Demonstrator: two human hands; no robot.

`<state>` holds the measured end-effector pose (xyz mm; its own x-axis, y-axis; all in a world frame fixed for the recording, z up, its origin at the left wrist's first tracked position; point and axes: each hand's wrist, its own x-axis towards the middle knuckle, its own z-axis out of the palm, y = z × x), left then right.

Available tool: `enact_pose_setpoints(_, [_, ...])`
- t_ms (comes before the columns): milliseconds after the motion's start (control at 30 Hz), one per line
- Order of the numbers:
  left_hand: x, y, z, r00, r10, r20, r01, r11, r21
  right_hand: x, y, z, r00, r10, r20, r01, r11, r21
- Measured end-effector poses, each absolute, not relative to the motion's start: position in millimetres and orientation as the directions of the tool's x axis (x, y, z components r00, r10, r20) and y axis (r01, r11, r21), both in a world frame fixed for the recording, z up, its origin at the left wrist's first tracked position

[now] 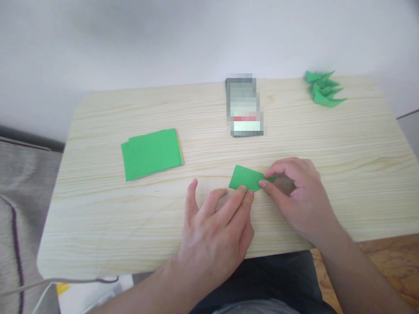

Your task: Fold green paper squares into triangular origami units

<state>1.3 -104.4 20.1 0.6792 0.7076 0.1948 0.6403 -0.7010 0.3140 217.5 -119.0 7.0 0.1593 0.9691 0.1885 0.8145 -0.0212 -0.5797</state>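
At the centre of the frame, slightly right and below, the folded green paper lies flat on the table, its left edge and upper left corner exposed. Its upper edge slopes down toward a narrow right end.

Left hand: palm down, fingers spread, thumb partly hidden. Two fingertips press the lower edge of the paper against the tabletop; the little finger is raised and apart from the sheet. It grips nothing.

Right hand: thumb and index finger nearly closed, pinching the narrow right end of the paper. The other fingers curl behind; I cannot tell their exact position.

Clearances: bare wood grain extends from the paper's upper edge to the phone-like device at upper centre, whose screen is blurred out. A wider strip separates the paper from the green paper stack at centre left. The stack's sheets are slightly offset at their left edges, and a yellowish line shows along the right edge. At upper right, folded green pieces with pointed tips sit close together near the far table edge, well apart from both hands. Behind that edge rises a pale wall. Both forearms cross the near edge at the bottom.
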Motion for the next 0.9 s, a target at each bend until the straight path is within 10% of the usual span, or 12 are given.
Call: enact_pose_setpoints(900, [6.0, -112.5, 20.6, 0.696, 0.709, 0.115, 0.582, -0.650, 0.488, 217.8, -126.5, 4.2, 0.239, 0.945, 0.222, 0.814, -0.071, -0.576])
